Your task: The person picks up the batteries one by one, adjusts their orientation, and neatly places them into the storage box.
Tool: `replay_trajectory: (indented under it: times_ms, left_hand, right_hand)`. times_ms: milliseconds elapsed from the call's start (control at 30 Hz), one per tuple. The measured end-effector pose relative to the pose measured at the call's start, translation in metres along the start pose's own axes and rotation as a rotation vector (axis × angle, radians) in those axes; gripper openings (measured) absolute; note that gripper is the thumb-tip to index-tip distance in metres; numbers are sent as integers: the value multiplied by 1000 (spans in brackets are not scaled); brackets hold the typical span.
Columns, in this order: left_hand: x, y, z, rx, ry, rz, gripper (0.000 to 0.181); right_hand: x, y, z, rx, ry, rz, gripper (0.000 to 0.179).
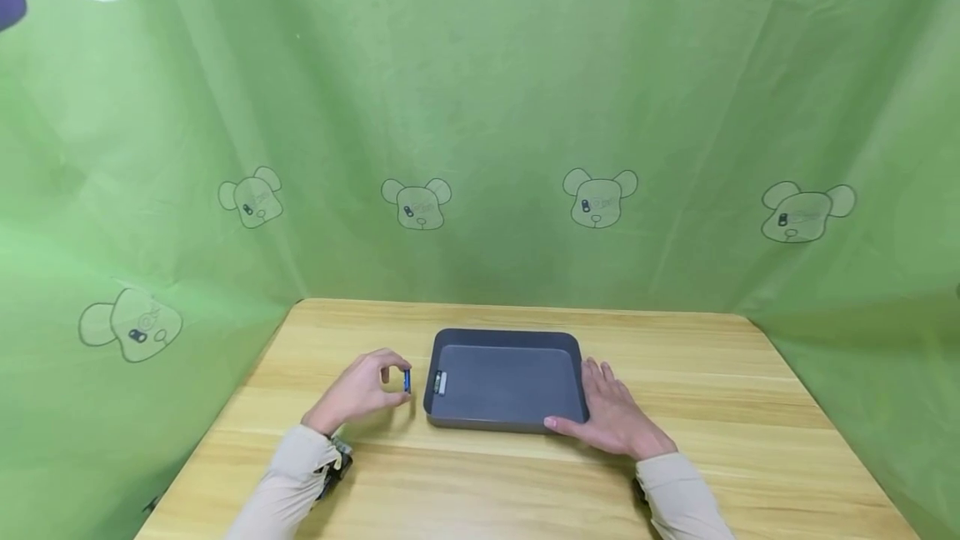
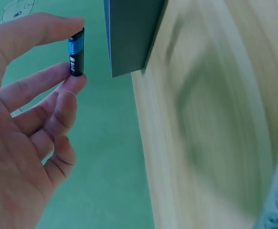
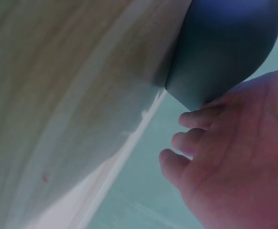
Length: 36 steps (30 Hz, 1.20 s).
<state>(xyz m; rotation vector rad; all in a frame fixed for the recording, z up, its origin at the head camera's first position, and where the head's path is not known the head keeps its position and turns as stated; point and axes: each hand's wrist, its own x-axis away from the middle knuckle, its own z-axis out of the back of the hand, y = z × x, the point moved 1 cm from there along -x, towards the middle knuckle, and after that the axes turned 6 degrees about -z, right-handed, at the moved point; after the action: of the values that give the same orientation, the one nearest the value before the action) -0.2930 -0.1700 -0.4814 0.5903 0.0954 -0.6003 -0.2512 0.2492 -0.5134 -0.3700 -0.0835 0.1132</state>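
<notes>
My left hand (image 1: 363,388) pinches a small blue and black battery (image 2: 76,53) by its two ends, between thumb and fingers. It holds the battery upright, just left of a dark grey tray (image 1: 495,424). Within the tray, against its left wall, lies a small white and dark green item (image 1: 440,382), too small to make out. My right hand (image 1: 617,417) rests along the tray's right side, fingers extended and thumb at the near right corner. The tray's outer wall (image 3: 220,52) touches that hand in the right wrist view.
The tray stands on a light wooden table (image 1: 465,490), toward its back half. Green cloth (image 1: 495,115) printed with bear faces hangs behind the table and on both sides. A wrist device (image 1: 335,467) sits at the left sleeve.
</notes>
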Motion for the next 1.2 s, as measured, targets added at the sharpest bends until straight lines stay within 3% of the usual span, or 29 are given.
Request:
replay_trajectory:
  times_ms: [700, 1200]
  left_hand:
    - [-29, 0, -15, 71, -11, -79, 48]
    - [-41, 0, -30, 94, -81, -64, 51]
  right_hand:
    - [1, 0, 1, 27, 45, 32, 127]
    - [0, 0, 0, 67, 52, 9, 127]
